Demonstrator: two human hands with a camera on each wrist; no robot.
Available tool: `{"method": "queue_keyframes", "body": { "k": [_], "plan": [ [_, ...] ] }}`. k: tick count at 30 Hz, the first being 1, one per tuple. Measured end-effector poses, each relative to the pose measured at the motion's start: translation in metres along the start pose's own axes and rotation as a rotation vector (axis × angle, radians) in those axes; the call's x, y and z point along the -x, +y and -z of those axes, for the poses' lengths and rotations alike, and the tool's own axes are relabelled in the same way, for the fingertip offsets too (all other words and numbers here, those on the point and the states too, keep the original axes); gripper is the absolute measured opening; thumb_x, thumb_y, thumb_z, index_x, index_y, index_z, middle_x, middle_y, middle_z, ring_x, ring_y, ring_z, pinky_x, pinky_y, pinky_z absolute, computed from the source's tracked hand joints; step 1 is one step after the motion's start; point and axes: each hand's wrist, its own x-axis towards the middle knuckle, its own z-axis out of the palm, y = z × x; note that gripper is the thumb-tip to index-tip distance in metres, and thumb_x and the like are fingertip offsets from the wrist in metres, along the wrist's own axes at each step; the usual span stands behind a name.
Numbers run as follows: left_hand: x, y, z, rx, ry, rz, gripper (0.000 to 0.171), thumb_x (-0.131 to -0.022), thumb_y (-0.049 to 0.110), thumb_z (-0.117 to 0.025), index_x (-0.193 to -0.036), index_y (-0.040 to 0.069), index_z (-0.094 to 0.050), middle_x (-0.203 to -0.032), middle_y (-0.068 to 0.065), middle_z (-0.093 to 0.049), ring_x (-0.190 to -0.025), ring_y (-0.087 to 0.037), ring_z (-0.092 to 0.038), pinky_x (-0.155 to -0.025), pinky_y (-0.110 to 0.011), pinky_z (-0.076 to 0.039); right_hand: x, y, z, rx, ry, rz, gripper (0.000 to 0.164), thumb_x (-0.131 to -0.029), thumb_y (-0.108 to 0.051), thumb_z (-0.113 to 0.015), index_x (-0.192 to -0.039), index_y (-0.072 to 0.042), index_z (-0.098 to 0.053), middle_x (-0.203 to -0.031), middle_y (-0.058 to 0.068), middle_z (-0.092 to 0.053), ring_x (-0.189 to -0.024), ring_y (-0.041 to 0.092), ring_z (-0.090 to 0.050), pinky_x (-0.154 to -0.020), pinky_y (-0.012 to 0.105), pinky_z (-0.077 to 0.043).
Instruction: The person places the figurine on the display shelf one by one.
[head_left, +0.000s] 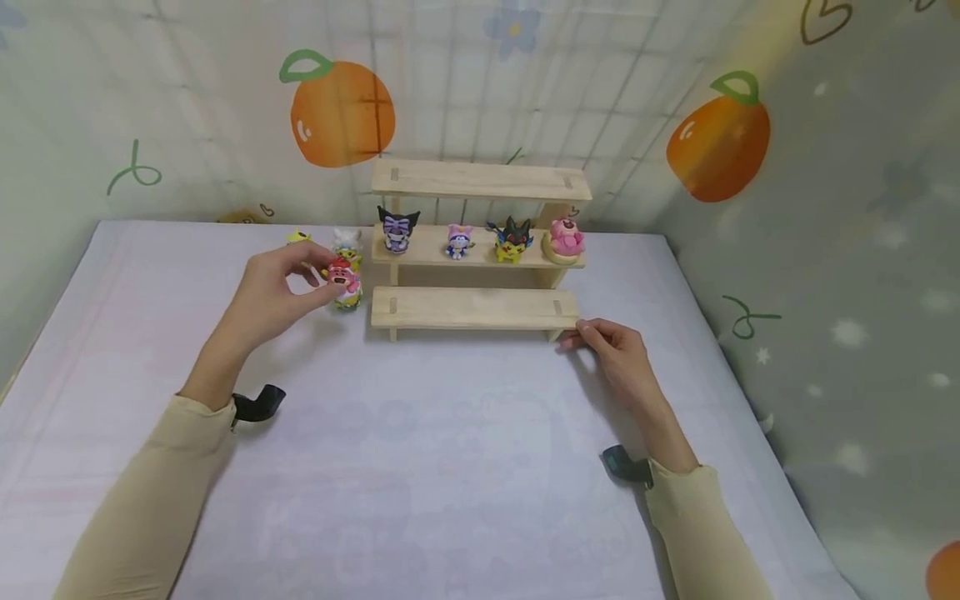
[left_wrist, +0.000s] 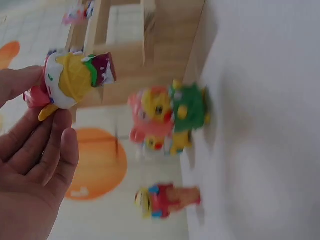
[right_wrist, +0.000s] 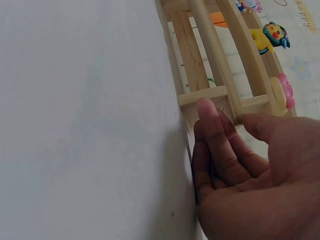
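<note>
My left hand [head_left: 273, 287] pinches a small pink figurine [head_left: 342, 275] with a red top, left of the wooden display shelf [head_left: 472, 308]. Up close in the left wrist view, the figurine's yellow waffle-cone part [left_wrist: 76, 77] and white icing show. Just beyond that hand, a figurine in a green outfit [left_wrist: 189, 106] and a figurine in red [left_wrist: 170, 200] stand on the table. At the shelf's lower right corner, my right hand [head_left: 617, 354] holds the end of the bottom step, thumb on the edge and fingers curled beside it.
On the middle step stand a black-and-purple figurine [head_left: 397, 231], a pink-hooded figurine [head_left: 458, 242], a yellow figurine with a dark hood [head_left: 513, 240] and a pink bear figurine [head_left: 566, 240]. Behind the white-covered table [head_left: 450, 467] hangs a curtain [head_left: 465, 92] printed with oranges.
</note>
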Motion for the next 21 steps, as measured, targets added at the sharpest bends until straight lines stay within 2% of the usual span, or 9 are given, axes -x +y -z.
{"method": "queue_keyframes", "body": {
  "k": [2,5,7,11,15,17,21],
  "plan": [
    [0.002,0.002,-0.01,0.0,-0.008,-0.026,0.028,-0.089,0.012,-0.085,-0.114,0.006,-0.075,-0.108,-0.008,-0.076,-0.088,-0.021,-0.065,-0.078,-0.019,-0.048,-0.001,0.0,-0.002,-0.008,-0.005,0.006,0.05,-0.109,-0.042,-0.055,-0.126,0.003,-0.069,-0.102,0.009,-0.08,-0.125,0.009,-0.056,-0.12,0.032,-0.033],
    [0.003,0.005,-0.025,0.021,-0.019,-0.065,0.027,-0.089,0.01,-0.085,-0.113,0.005,-0.074,-0.107,-0.009,-0.075,-0.086,-0.027,-0.066,-0.078,-0.029,-0.052,0.0,0.0,-0.003,-0.014,-0.011,0.012,0.05,-0.11,-0.042,-0.055,-0.126,0.003,-0.069,-0.103,0.012,-0.08,-0.126,0.009,-0.056,-0.123,0.038,-0.032],
    [0.003,0.007,-0.034,0.028,-0.029,-0.081,0.027,-0.089,0.01,-0.085,-0.114,0.005,-0.075,-0.108,-0.009,-0.075,-0.087,-0.03,-0.066,-0.079,-0.037,-0.054,0.0,0.0,-0.003,-0.017,0.0,0.013,0.049,-0.11,-0.041,-0.056,-0.125,0.004,-0.069,-0.103,0.012,-0.079,-0.124,0.009,-0.057,-0.121,0.034,-0.033],
    [0.001,0.009,-0.047,0.022,-0.04,-0.086,0.029,-0.089,0.008,-0.084,-0.116,0.006,-0.073,-0.11,-0.008,-0.073,-0.091,-0.033,-0.066,-0.08,-0.051,-0.056,0.001,0.001,-0.001,-0.021,0.007,0.023,0.05,-0.109,-0.042,-0.056,-0.123,0.004,-0.069,-0.102,0.013,-0.079,-0.122,0.009,-0.059,-0.111,0.014,-0.037],
    [0.001,0.007,-0.052,0.038,-0.048,-0.065,0.03,-0.09,0.006,-0.083,-0.118,0.006,-0.073,-0.111,-0.008,-0.072,-0.093,-0.032,-0.065,-0.081,-0.053,-0.057,0.0,0.002,0.0,-0.034,0.003,0.027,0.05,-0.109,-0.042,-0.056,-0.123,0.005,-0.069,-0.102,0.013,-0.079,-0.123,0.009,-0.059,-0.105,0.007,-0.037],
    [0.0,0.007,-0.053,0.049,-0.059,-0.054,0.032,-0.089,0.007,-0.084,-0.119,0.006,-0.073,-0.113,-0.008,-0.073,-0.095,-0.031,-0.065,-0.083,-0.051,-0.058,0.001,0.002,0.001,-0.036,0.003,0.02,0.05,-0.109,-0.042,-0.056,-0.124,0.005,-0.069,-0.102,0.012,-0.08,-0.124,0.009,-0.059,-0.107,0.009,-0.037],
    [0.0,0.006,-0.053,0.055,-0.092,-0.034,0.04,-0.086,0.011,-0.088,-0.123,0.005,-0.073,-0.116,-0.008,-0.074,-0.095,-0.026,-0.066,-0.085,-0.047,-0.059,0.001,0.001,0.001,-0.038,0.002,0.007,0.05,-0.11,-0.041,-0.056,-0.125,0.004,-0.068,-0.103,0.011,-0.08,-0.126,0.009,-0.057,-0.116,0.021,-0.035]
  ]
}}
